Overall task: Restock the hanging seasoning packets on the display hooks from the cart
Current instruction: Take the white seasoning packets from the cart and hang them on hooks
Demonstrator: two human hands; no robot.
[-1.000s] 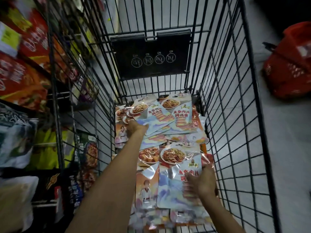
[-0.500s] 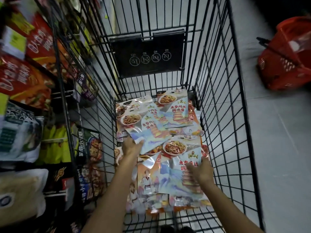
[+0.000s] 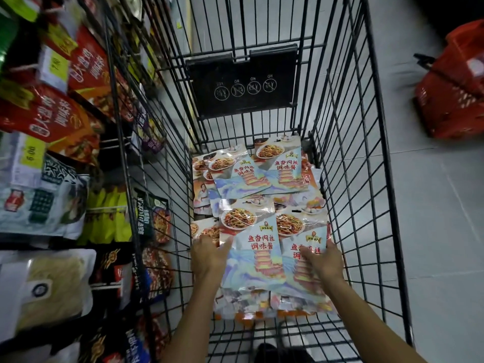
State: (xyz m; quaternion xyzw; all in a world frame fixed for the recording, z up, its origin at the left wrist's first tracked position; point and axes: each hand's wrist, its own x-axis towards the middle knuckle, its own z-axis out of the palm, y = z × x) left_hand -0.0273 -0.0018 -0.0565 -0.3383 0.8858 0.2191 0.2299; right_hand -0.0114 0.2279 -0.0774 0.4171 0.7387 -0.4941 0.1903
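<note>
Both arms reach down into a black wire cart (image 3: pixel 348 163) whose floor is covered with seasoning packets (image 3: pixel 264 176), glossy pouches printed with a plate of shredded stir-fry, a pagoda and red characters. The nearer heap lies around 6 o'clock in the basket, a second heap toward 12 o'clock just below the black child-seat flap (image 3: pixel 242 85). The left hand (image 3: pixel 208 258) lies at about 8 o'clock of the near heap, fingers spread and flat, its fingertips on the left edge of the top left packet (image 3: pixel 252 247); it presses rather than clasps. The right hand (image 3: pixel 323 263) lies at about 4 o'clock, fingers curled over the right packet (image 3: pixel 301 231) beside it, thumb on the printed face; whether the fingers wrap under the edge cannot be told. The two packets overlap side by side. At 9 o'clock, outside the cart wall, hanging goods (image 3: pixel 47 200) fill a display rack in red, green and black bags. At 2 o'clock a red basket (image 3: pixel 455 100) sits on the grey tiled floor (image 3: pixel 432 231).
</note>
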